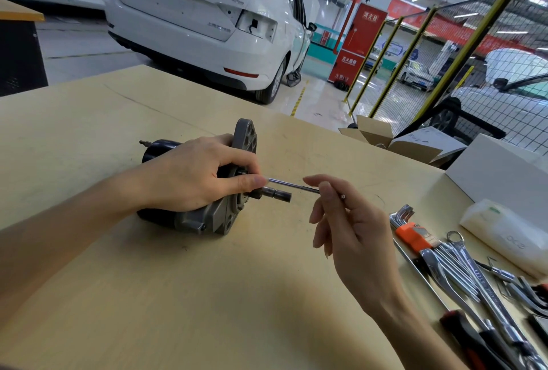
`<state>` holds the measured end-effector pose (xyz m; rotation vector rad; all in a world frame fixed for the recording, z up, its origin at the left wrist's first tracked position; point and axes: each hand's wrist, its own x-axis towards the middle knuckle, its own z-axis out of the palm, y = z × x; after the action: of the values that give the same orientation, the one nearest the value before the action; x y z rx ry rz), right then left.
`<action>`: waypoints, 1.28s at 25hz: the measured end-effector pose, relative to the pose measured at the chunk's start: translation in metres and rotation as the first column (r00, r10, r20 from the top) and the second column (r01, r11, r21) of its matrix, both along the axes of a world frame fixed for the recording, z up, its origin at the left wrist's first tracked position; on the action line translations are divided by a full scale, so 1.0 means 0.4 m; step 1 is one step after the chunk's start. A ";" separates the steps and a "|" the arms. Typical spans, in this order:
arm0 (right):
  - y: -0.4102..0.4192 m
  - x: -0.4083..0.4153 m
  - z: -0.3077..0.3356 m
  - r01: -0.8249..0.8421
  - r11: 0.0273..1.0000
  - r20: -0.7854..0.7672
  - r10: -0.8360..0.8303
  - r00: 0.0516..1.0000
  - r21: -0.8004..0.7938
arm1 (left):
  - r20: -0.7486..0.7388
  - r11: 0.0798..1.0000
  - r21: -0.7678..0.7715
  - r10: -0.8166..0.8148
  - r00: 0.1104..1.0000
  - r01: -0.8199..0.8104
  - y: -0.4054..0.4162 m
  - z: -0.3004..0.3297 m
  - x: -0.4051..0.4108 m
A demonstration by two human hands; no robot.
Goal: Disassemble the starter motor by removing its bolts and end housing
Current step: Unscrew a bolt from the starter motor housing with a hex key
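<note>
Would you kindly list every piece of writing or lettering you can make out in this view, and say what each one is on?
"消火栓": white characters on the red hydrant cabinet, upper panel.
Lower panels of the same cabinet: white characters, too blurred to read.
White car: round badge and chrome lettering on the boot lid, too small to read.
Combination spanner: stamped marks on the shank, unreadable.
White wrapped packet: faint print, unreadable.
Red banner behind the fence: blurred.
Starter motor: no lettering visible.

A pale wooden counter point(207, 295) fills the view, scuffed and marked, and the starter motor point(207, 215) lies on its side near the middle. Over on the right edge sits a metal tray point(415, 263) loaded with wrenches point(474, 274) and an orange-holdered hex key set point(410, 231). Behind the tray rest a white box point(501, 174) and a plastic-wrapped white packet point(504, 230).
</note>
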<state>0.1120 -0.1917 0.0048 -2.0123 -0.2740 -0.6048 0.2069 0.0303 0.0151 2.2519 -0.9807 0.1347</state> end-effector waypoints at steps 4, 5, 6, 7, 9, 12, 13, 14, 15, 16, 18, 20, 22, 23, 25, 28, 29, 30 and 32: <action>0.007 -0.010 0.013 -0.086 0.976 -0.145 0.117 0.983 0.202 | 0.020 1.000 0.008 -0.010 1.000 0.009 0.000 0.001 -0.001; 0.004 -0.009 0.015 -0.081 0.971 -0.183 0.124 0.975 0.226 | 0.020 1.000 0.009 -0.010 1.000 0.009 0.000 0.002 -0.002; 0.000 -0.007 0.017 -0.071 0.969 -0.219 0.124 0.968 0.236 | 0.022 1.000 0.009 -0.009 1.000 0.009 0.000 0.002 -0.002; -0.002 -0.006 0.018 -0.063 0.967 -0.249 0.126 0.960 0.245 | 0.023 1.000 0.010 -0.007 1.000 0.007 -0.001 0.002 -0.002; -0.006 -0.005 0.019 -0.071 0.955 -0.276 0.154 0.949 0.288 | 0.024 1.000 0.014 0.000 1.000 0.000 -0.001 0.003 -0.002; -0.010 -0.003 0.016 -0.111 0.928 -0.246 0.208 0.947 0.356 | 0.019 1.000 0.016 0.006 1.000 -0.007 -0.002 0.005 -0.003; -0.011 -0.001 0.014 -0.122 0.922 -0.234 0.219 0.947 0.368 | 0.019 1.000 0.017 0.005 1.000 -0.006 -0.002 0.005 -0.003; -0.013 0.000 0.012 -0.130 0.920 -0.222 0.223 0.949 0.369 | 0.020 1.000 0.021 0.005 1.000 -0.005 -0.002 0.005 -0.004; -0.015 0.002 0.010 -0.133 0.923 -0.210 0.220 0.953 0.361 | 0.019 1.000 0.027 0.005 1.000 -0.005 -0.003 0.006 -0.004; -0.017 0.003 0.009 -0.131 0.927 -0.201 0.212 0.956 0.352 | 0.017 1.000 0.031 0.005 1.000 -0.006 -0.002 0.006 -0.003; -0.019 0.004 0.009 -0.117 0.933 -0.201 0.193 0.960 0.339 | 0.013 1.000 0.030 0.005 1.000 -0.005 -0.002 0.005 -0.002; -0.018 0.004 0.010 -0.102 0.941 -0.207 0.175 0.963 0.321 | 0.015 1.000 0.029 0.004 1.000 -0.004 -0.002 0.004 -0.001; -0.017 0.005 0.009 -0.088 0.949 -0.214 0.157 0.964 0.303 | 0.019 1.000 0.027 0.000 1.000 0.000 -0.002 0.003 0.000; -0.017 0.005 0.009 -0.082 0.953 -0.216 0.149 0.965 0.292 | 0.019 1.000 0.023 -0.004 1.000 0.004 -0.002 0.003 0.000; -0.016 0.004 0.008 -0.077 0.958 -0.219 0.140 0.966 0.275 | 0.012 1.000 0.012 -0.010 1.000 0.010 -0.001 0.001 0.001; -0.016 0.004 0.007 -0.071 0.961 -0.230 0.135 0.964 0.269 | -0.012 1.000 0.008 -0.014 1.000 0.014 -0.001 0.001 0.000; -0.016 0.005 0.007 -0.065 0.962 -0.235 0.130 0.963 0.263 | -0.015 1.000 0.007 -0.017 1.000 0.017 -0.002 0.002 -0.001; -0.015 0.005 0.007 -0.060 0.965 -0.238 0.123 0.964 0.255 | -0.012 1.000 0.005 -0.021 1.000 0.021 -0.002 0.003 -0.002; -0.014 0.005 0.008 -0.042 0.969 -0.242 0.103 0.965 0.244 | -0.003 1.000 0.002 -0.025 1.000 0.025 -0.003 0.005 -0.004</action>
<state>0.1140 -0.1974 0.0078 -1.8154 -0.1148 -0.3123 0.2054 0.0290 0.0173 2.2398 -1.0077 0.1195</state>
